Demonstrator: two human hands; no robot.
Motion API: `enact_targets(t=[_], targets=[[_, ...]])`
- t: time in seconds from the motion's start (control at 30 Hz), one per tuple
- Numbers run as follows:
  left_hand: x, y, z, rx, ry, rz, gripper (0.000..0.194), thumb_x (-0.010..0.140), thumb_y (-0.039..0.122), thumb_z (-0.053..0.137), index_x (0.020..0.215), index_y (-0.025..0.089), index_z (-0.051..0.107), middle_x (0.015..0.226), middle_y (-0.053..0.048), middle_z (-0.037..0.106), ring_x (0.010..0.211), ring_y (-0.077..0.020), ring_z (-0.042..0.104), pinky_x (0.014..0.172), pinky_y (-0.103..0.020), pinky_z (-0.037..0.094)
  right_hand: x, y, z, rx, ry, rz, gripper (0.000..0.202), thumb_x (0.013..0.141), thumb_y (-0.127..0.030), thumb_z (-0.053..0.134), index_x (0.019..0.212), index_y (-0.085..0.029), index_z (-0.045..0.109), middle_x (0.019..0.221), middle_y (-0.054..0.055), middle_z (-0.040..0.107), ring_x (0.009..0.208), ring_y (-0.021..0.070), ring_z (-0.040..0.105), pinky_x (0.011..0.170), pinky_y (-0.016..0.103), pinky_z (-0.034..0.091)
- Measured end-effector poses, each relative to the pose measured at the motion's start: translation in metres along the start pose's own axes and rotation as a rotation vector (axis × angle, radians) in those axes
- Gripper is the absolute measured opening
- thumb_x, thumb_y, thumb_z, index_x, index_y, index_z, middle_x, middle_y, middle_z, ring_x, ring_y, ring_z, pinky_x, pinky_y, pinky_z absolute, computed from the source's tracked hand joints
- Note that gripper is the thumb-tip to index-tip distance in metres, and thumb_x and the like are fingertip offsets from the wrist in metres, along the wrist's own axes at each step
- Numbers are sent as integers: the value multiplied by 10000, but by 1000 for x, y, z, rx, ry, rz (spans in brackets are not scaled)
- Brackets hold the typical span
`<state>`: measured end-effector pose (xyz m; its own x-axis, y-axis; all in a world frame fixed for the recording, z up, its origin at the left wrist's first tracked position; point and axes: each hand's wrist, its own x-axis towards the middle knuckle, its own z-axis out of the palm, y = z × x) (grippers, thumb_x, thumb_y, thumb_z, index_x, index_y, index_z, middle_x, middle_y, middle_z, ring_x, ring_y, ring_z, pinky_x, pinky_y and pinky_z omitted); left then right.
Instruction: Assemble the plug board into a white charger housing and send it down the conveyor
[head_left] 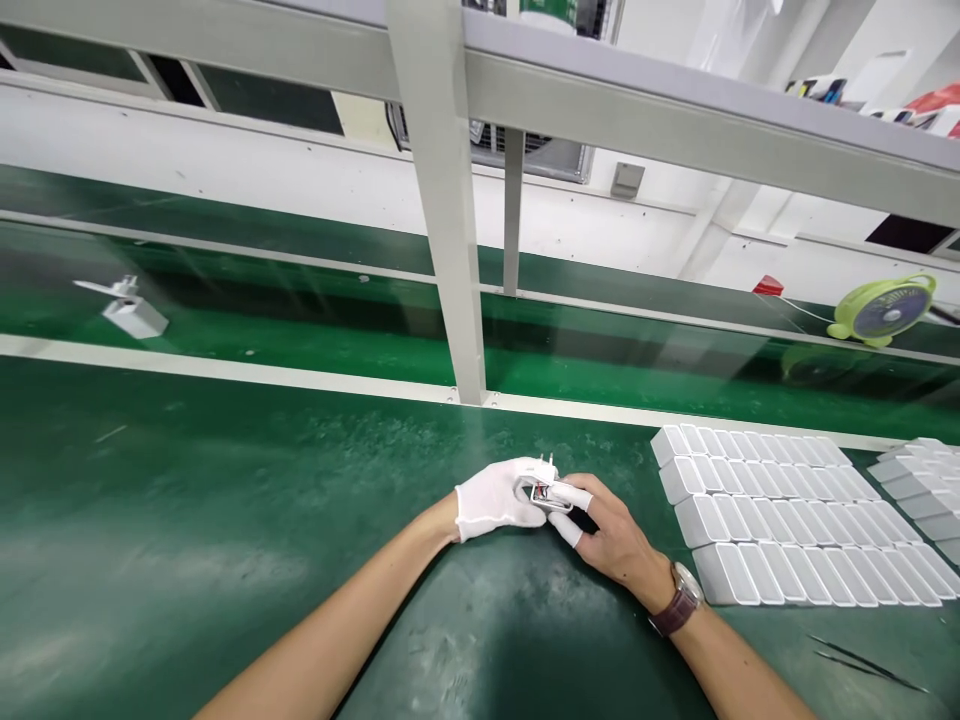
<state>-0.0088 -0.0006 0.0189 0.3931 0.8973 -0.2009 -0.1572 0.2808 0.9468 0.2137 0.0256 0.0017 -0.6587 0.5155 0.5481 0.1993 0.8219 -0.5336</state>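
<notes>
A small white plug adapter point(552, 494) with two metal prongs pointing up is held between my hands over the green bench. Its housing is open on the near side, and small red and dark parts show inside. My left hand point(499, 497), in a white glove, is wrapped round its left side. From the right, my right hand point(616, 535) touches the housing with thumb and index finger, both in white finger covers. A brown-strapped watch is on the right wrist.
Rows of white open-topped cases point(795, 515) stand at the right, with more point(926, 490) beyond. Tweezers point(870, 664) lie at front right. A metal post point(442, 200) rises behind my hands. A white box point(136, 316) and a green fan point(889, 308) are farther back.
</notes>
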Motion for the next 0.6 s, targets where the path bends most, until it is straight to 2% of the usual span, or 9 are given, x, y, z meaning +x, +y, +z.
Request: enact_targets(t=[0.17,0.3,0.4,0.53,0.6], targets=[[1,-3,-3,25,13,56,659,665,273,852,1262,157,597,1144,-115,692,1094,-297,651,953,-414,500,0,1,0,17,-22,14,446,967,-151,600,1386,-270,503,1243,98,608,1146,219,612,989,398,558],[0,-2,-8,131,48,128,537,719,346,798,1185,149,619,1140,-107,674,1069,-278,632,934,-398,503,1,2,0,48,-13,-9,450,961,-136,605,1378,-275,506,1214,92,619,1108,213,622,952,386,569],[-2,1,-7,175,14,141,544,671,235,794,1169,159,588,1082,-83,666,982,-242,638,844,-364,512,0,3,0,32,-15,22,431,967,-169,608,1372,-275,506,1220,97,625,1108,224,633,950,393,571],[-3,0,-9,188,-38,134,567,649,98,734,1177,184,548,1132,-78,640,886,-178,618,717,-287,476,-5,3,0,18,-29,220,426,947,-285,666,1335,-262,491,1197,91,645,1058,240,663,924,415,583],[-3,-2,-13,190,-67,114,576,671,89,722,1203,196,530,1165,-83,629,848,-154,598,694,-274,456,-6,3,0,30,-37,252,398,949,-296,666,1307,-259,496,1184,82,647,1037,230,668,912,407,586]])
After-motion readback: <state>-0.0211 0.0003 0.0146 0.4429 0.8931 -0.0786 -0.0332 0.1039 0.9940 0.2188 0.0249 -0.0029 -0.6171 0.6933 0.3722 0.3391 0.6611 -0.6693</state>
